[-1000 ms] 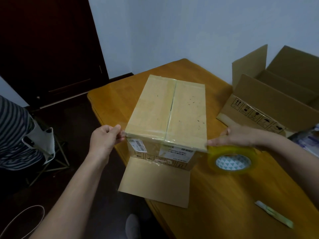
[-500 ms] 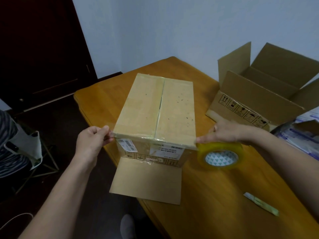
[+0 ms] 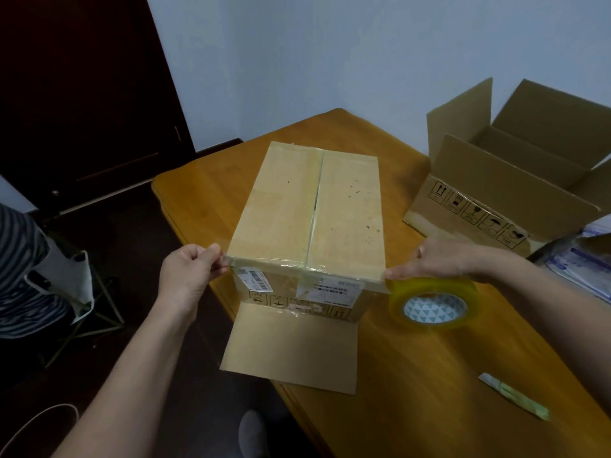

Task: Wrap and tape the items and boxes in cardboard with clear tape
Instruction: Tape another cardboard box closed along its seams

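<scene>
A closed cardboard box (image 3: 314, 206) stands on the wooden table (image 3: 413, 375), its top seam taped and a loose flap (image 3: 291, 348) hanging over the near table edge. A strip of clear tape (image 3: 307, 263) stretches along the box's near top edge. My left hand (image 3: 188, 269) pinches the strip's free end at the box's left corner. My right hand (image 3: 446, 257) holds the yellowish tape roll (image 3: 433, 304) at the right corner, its forefinger pressing the tape onto the corner.
An open empty cardboard box (image 3: 515, 180) sits at the back right, with printed plastic packets (image 3: 585, 259) beside it. A folded paper strip (image 3: 514, 399) lies on the table near right. A person in a striped top (image 3: 20, 276) and a folding stool (image 3: 82, 302) are at the left.
Both hands and the tape keep the same hold on the box's near edge. Only the camera view has shifted slightly.
</scene>
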